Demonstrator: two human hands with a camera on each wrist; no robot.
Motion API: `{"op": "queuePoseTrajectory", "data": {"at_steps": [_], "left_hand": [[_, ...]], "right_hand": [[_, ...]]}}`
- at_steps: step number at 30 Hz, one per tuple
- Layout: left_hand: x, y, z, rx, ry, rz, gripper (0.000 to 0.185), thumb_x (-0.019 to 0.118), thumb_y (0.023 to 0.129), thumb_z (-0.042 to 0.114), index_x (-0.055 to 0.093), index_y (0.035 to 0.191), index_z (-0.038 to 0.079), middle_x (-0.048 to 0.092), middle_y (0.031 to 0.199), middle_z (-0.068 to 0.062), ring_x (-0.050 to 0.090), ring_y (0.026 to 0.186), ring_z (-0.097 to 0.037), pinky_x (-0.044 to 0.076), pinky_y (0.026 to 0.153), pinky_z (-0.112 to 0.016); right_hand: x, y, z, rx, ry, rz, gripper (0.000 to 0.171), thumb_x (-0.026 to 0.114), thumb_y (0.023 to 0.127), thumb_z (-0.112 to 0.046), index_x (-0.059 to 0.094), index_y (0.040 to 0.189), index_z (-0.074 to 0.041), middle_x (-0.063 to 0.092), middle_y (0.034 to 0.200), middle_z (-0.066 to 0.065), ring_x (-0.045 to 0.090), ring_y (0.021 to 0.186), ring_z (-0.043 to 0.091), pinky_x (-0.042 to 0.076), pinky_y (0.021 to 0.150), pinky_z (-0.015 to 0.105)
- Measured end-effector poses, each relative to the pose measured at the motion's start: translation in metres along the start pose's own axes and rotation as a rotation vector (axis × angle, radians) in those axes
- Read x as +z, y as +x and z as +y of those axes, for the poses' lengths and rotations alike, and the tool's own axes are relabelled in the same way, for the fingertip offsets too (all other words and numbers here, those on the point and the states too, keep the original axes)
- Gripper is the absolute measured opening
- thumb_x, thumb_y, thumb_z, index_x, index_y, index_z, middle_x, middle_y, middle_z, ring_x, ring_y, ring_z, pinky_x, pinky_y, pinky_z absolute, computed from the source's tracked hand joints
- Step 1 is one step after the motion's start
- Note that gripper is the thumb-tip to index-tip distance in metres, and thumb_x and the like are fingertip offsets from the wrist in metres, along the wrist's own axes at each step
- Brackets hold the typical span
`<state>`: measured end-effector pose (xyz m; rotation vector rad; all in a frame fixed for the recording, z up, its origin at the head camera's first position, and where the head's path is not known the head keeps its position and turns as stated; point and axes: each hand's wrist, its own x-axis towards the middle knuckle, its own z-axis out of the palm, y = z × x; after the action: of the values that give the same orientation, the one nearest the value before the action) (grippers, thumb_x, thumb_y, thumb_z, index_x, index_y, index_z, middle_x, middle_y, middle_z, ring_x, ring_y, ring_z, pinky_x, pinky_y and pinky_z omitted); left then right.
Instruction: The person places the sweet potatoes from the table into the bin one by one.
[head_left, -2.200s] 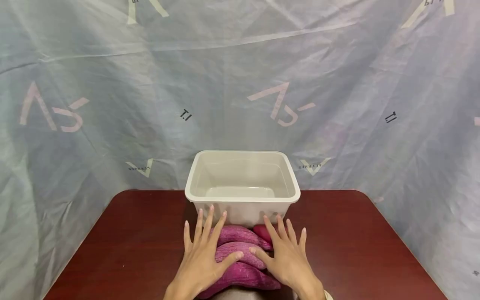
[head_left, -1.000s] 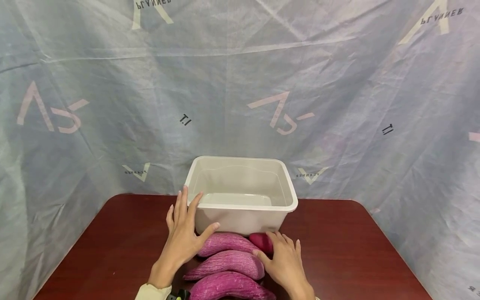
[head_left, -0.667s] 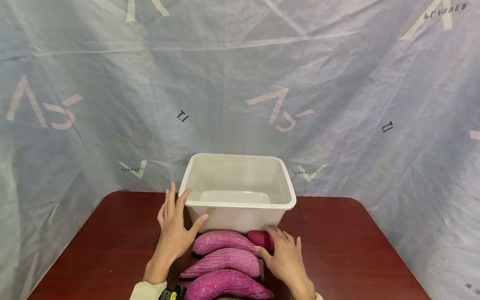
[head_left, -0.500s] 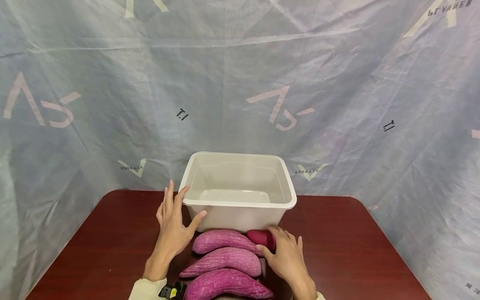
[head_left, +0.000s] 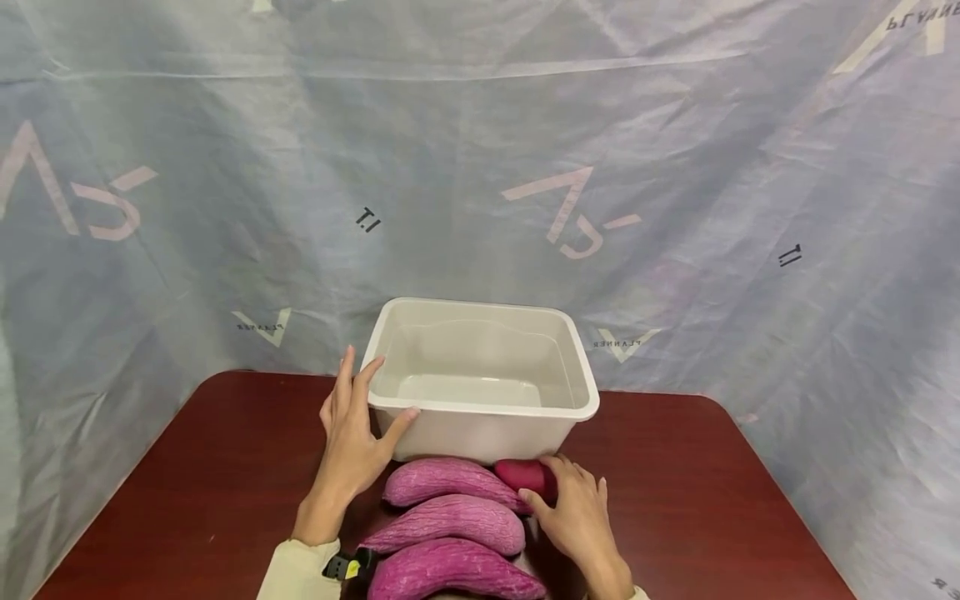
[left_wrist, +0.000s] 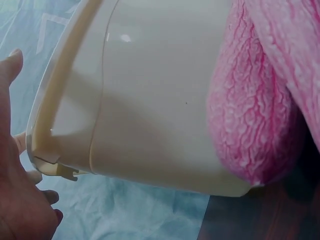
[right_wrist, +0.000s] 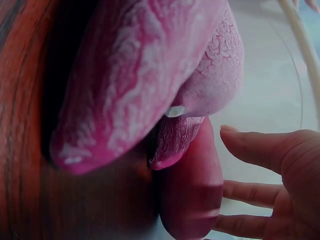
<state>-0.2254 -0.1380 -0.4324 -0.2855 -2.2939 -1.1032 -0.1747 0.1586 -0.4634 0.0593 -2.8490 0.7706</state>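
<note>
Both hands have left the pile of sweet potatoes they covered a couple of seconds ago: the left hand (head_left: 352, 433) has gone forward to the near left corner of the white plastic tub (head_left: 483, 417), and the right hand (head_left: 577, 521) has slid to the small dark red sweet potato (head_left: 525, 475).

Fingers of the left hand lie straight along the tub's left wall, the thumb stretched across the front wall just under the rim; the hand presses on the tub with its fingers not curled round it. In the left wrist view the tub's wall (left_wrist: 150, 115) fills the frame, with the fingertips (left_wrist: 15, 60) past the rim.

Loosely curved fingers of the right hand lie over the small red sweet potato, the thumb at its near side. In the right wrist view (right_wrist: 192, 200) the fingers and thumb bracket it with a gap showing, so I cannot tell whether it is truly gripped.

Standing at the middle of the tabletop's (head_left: 187, 492) far edge, the tub has three purple sweet potatoes (head_left: 450, 523) lying side by side just in front of it, toward the near edge. The small red one lies against the tub's front wall, touching the right end of the farthest purple one.

A cream sleeve (head_left: 296, 575) covers the left wrist. Grey printed sheeting (head_left: 225, 167) hangs behind.
</note>
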Motion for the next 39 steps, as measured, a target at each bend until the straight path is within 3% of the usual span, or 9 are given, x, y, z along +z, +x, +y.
{"op": "queuePoseTrajectory", "data": {"at_steps": [13,20,28,39], "left_hand": [[0.007,0.006,-0.006,-0.007,-0.022,0.012,0.082,0.081,0.082,0.037,0.041,0.15,0.014,0.017,0.168,-0.016,0.027,0.149,-0.043,0.013,0.11,-0.067],[0.012,0.009,-0.002,0.004,-0.075,0.038,0.077,0.083,0.08,0.036,0.047,0.144,0.014,0.027,0.164,-0.018,0.036,0.144,-0.042,0.015,0.11,-0.065],[0.012,0.007,-0.003,-0.065,-0.096,0.019,0.066,0.084,0.08,0.035,0.053,0.137,0.018,0.027,0.165,-0.012,0.035,0.147,-0.04,0.02,0.109,-0.063],[0.012,0.006,-0.001,-0.135,-0.127,-0.004,0.061,0.084,0.082,0.038,0.053,0.132,0.021,0.024,0.166,-0.002,0.038,0.146,-0.039,0.037,0.103,-0.067]], "right_hand": [[0.001,0.004,0.007,-0.021,0.011,0.028,0.044,0.083,0.082,-0.021,0.064,0.122,-0.013,0.072,0.123,0.011,0.062,0.119,0.042,0.029,0.108,0.074],[0.001,0.007,0.012,-0.039,0.015,0.034,0.043,0.084,0.081,-0.019,0.064,0.118,-0.014,0.073,0.117,0.011,0.067,0.107,0.037,0.046,0.094,0.056],[0.003,0.009,0.015,-0.015,0.05,-0.014,0.042,0.083,0.082,-0.018,0.062,0.118,-0.013,0.071,0.118,0.01,0.065,0.111,0.034,0.048,0.093,0.053],[0.004,0.01,0.019,-0.093,0.071,0.004,0.042,0.083,0.081,-0.014,0.066,0.119,-0.012,0.069,0.116,0.008,0.064,0.112,0.03,0.048,0.097,0.051]]}}
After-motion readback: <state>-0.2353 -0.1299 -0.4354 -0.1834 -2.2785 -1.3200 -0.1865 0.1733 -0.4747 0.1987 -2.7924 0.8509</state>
